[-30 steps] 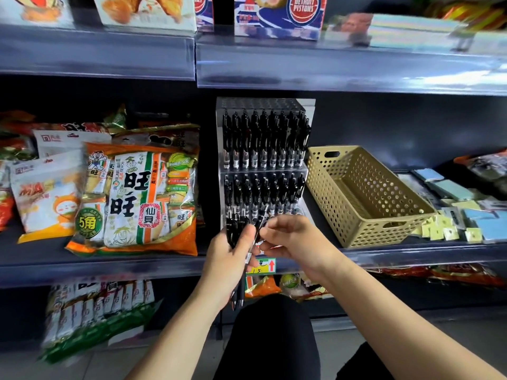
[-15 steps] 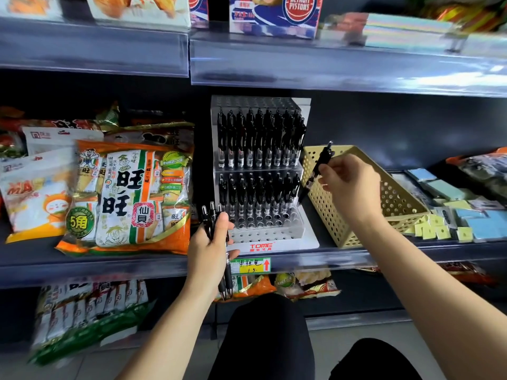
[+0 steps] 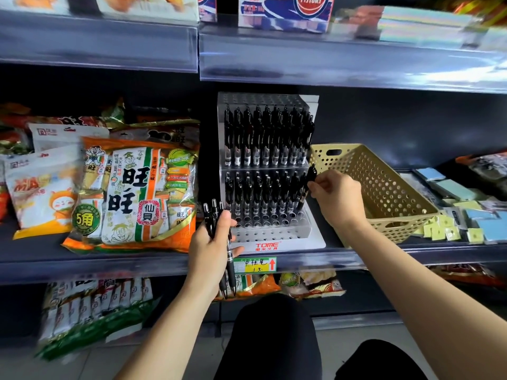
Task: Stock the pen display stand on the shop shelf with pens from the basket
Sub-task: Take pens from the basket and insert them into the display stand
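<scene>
Our right hand (image 3: pixel 337 199) pinches pen (image 3: pixel 312 173) at stand (image 3: pixel 270 236); left hand (image 3: pixel 210 244) grips spare pens (image 3: pixel 213 218). Next: aim at empty hole (image 3: pixel 274 216).

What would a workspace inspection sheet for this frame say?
Surface: dark shop shelf, price tag on its edge.
Job's things: pen display stand, back tiers filled, front holes empty; beige basket to its right.
Clutter: snack bags left; sticky notes right.
Grips: left hand holds a bundle of pens; right hand pinches a single pen at the stand's right edge.
Cables: nothing seen.
Surroundings: boxes on upper shelf; snacks below.
</scene>
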Demonstrator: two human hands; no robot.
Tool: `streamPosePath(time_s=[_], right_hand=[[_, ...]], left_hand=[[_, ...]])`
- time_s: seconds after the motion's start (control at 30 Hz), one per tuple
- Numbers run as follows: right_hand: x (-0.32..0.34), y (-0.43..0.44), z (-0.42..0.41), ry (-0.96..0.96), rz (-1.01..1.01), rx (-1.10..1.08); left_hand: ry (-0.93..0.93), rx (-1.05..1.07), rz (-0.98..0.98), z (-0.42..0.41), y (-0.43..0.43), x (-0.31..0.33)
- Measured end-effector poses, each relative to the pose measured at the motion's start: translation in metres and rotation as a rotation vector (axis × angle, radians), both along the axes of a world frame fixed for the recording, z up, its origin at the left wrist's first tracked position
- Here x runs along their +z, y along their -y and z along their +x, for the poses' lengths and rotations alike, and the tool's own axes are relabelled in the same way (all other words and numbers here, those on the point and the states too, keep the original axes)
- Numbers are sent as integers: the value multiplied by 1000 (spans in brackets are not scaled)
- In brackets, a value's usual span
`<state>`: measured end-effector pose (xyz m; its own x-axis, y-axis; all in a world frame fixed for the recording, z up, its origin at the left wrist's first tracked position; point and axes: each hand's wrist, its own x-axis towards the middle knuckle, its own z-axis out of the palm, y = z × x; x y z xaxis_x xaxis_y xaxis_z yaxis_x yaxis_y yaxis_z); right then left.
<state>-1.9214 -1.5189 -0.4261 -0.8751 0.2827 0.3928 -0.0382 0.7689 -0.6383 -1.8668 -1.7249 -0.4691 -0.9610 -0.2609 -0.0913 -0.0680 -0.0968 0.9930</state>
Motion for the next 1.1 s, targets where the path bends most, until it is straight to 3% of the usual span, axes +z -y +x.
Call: streamPosePath(time_s=[0.17, 0.33, 0.5, 0.57, 0.67, 0.77, 1.0, 1.1], right_hand=[[-10, 3, -3, 173, 96, 27], [-12, 4, -3, 203, 104, 2], [-13, 13, 13, 33, 39, -79], [-11, 23, 25, 3, -15, 49], [-9, 47, 43, 170, -68, 397], [-13, 69, 52, 270, -139, 589], [-21, 85, 59, 313, -279, 649], [-22, 90, 63, 392, -478, 652]], left_hand=[[-1, -9, -2, -1, 0, 1], [-6, -14, 70, -3, 2, 0], [-1, -2, 137, -2, 4, 1], [6, -8, 124, -2, 5, 0], [21, -19, 13, -2, 4, -3], [-5, -36, -64, 2, -1, 1], [-7, -106, -68, 11, 8, -1], [-3, -144, -64, 13, 14, -1]])
